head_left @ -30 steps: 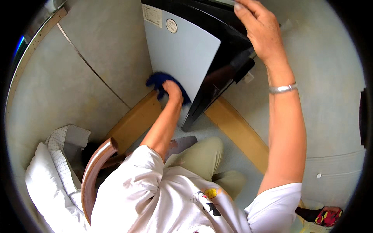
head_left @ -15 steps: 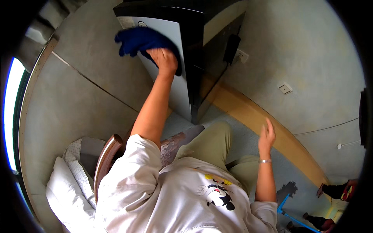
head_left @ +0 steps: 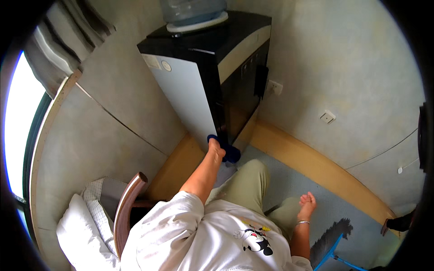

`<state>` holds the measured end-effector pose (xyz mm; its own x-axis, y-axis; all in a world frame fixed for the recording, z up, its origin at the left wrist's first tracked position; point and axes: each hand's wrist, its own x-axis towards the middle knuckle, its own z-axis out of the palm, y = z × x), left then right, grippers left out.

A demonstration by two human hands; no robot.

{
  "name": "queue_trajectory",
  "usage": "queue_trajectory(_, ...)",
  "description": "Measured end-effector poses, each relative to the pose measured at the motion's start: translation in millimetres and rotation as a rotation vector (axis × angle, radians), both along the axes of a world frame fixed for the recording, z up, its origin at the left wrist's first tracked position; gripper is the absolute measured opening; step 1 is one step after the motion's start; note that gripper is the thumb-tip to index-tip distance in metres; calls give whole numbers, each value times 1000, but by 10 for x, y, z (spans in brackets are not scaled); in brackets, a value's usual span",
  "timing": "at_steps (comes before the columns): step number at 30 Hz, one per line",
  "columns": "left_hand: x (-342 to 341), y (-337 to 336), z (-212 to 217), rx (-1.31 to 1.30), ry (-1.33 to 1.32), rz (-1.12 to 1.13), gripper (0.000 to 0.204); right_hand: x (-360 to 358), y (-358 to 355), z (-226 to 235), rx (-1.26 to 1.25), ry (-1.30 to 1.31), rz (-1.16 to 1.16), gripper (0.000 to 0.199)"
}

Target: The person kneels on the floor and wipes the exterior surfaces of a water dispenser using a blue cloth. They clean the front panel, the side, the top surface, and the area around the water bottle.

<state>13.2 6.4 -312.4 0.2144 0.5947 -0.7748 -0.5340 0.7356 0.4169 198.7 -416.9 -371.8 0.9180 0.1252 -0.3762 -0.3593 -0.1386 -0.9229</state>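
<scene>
A black and grey water dispenser (head_left: 181,90) stands against the wall ahead of me, with a clear bluish water bottle (head_left: 192,9) on top. Low on its grey side panel, near the front corner, my left hand (head_left: 216,148) is closed on a dark blue cloth (head_left: 232,154). Part of the cloth bunches out past the fingers, and the hand covers the rest. My right hand (head_left: 307,205), with a bracelet at the wrist, hangs beside my leg, fingers loosely curled and holding nothing.
A wooden chair arm (head_left: 127,210) and a white pillow (head_left: 81,235) are at my left. A mop with a dark grey head (head_left: 332,237) and blue frame lies on the floor at lower right. Wall sockets (head_left: 327,117) and a black cord are on the right wall.
My left hand has brought the cloth down from the panel's upper part to its lower front corner. My right hand has dropped lower and its fingers have curled. More of the dispenser's top shows.
</scene>
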Motion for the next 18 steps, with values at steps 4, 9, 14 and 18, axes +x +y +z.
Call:
queue_trajectory(4,-8,49,399,164,-366,46,47,-113,227,-130,17,141,59,23)
queue_trajectory(9,-11,-12,1299,509,-46,192,46,-217,138,-373,92,231,40,24)
queue_trajectory(14,-367,1000,731,1750,1033,153,46,-240,411,-512,64,232,179,24)
queue_trajectory(18,138,45,2233,1865,982,168,46,-174,88,-608,20,176,133,22)
